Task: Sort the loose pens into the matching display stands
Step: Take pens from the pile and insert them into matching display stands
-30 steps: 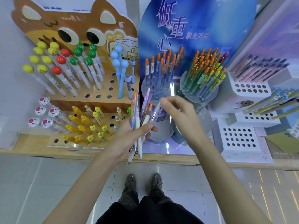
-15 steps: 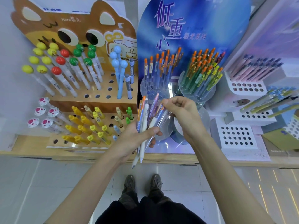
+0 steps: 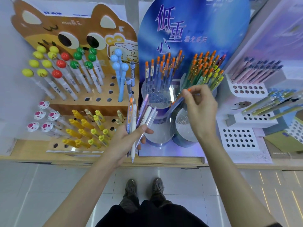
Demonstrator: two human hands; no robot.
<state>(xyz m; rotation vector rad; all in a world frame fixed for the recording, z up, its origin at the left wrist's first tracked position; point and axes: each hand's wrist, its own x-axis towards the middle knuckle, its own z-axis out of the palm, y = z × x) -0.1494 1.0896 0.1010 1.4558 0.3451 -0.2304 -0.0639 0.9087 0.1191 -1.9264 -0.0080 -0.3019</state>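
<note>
Wooden shelf (image 3: 29, 149) crowded with stands, the big blue display stand (image 3: 193, 22) dead centre; left hand (image 3: 124, 140) wraps a fan of loose pens (image 3: 139, 115) just in front of it, thumb clamped across the barrels. Right hand (image 3: 201, 110) pinches one orange-capped pen (image 3: 177, 100) near its top, above the clear tiers (image 3: 157, 95). It's light, stiff, slick plastic by my reckoning, so a fingertip hold high on the barrel should steer the tip into a hole.
</note>
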